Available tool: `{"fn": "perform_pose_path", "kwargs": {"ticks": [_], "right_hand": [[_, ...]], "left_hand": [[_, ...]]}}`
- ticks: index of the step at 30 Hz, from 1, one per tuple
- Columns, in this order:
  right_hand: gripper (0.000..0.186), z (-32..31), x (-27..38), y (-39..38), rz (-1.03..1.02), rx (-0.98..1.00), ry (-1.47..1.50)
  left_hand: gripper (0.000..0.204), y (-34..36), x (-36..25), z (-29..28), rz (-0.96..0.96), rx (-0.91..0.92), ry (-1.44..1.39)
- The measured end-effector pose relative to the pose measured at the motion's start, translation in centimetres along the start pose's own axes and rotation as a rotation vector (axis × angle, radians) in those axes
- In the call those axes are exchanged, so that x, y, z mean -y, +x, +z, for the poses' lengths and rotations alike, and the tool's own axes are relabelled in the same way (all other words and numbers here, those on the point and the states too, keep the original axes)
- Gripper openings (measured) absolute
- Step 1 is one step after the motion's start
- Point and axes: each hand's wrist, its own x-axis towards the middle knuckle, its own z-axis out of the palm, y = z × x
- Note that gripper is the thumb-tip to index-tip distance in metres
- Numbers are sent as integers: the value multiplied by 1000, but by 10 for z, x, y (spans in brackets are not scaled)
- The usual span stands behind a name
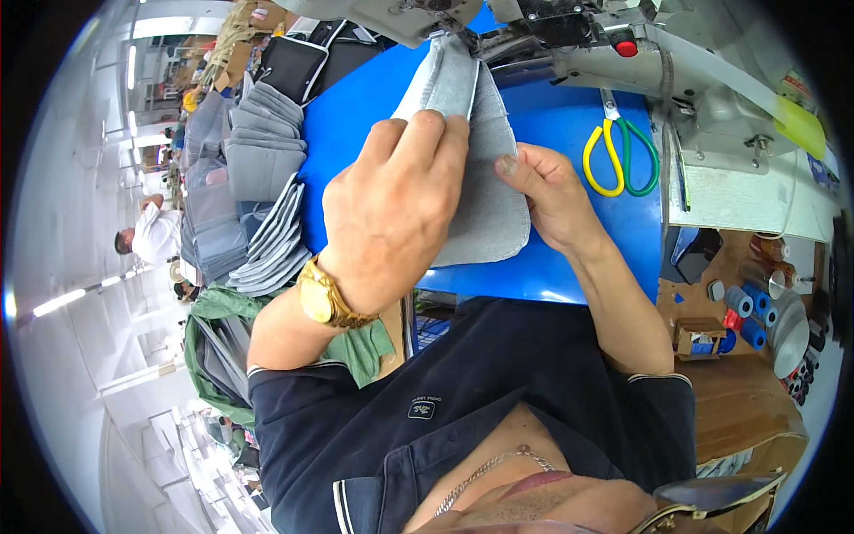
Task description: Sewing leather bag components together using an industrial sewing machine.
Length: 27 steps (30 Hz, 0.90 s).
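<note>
A grey fabric piece (495, 209) with rounded corners lies across the blue work surface (342, 114), its far end under the sewing machine head (418, 16). A lighter folded strip (445, 78) runs along its top. My left hand (391, 209), a gold watch (322, 294) on its wrist, is closed over this strip with bent fingers. The fingertips are partly hidden. At the fabric's right edge, my right hand (553, 194) pinches it, thumb on top and the other fingers largely out of sight. The needle area is too small to make out.
Scissors (620, 151) with yellow and green handles lie right of my right hand. Stacked grey fabric pieces (265, 160) stand at the left, beside a green cloth (209, 311). Thread spools (743, 307) and a small cardboard box (698, 338) sit at the right. Another person (156, 233) is far left.
</note>
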Motion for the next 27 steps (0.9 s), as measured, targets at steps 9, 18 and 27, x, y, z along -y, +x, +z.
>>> {"fn": "perform_pose_path", "kwargs": {"ticks": [9,18,27], "right_hand": [[20,-3,-4,-1,74,-34,19],[22,-9,-2,32,30,-54,49],[20,-11,22,63,-42,-19,-49]], "left_hand": [[13,-3,-27,48,-187,-211,-585],[18,18,-3,65,-153,-278,-545],[11,42,16,88,-129,-312,-452]]}}
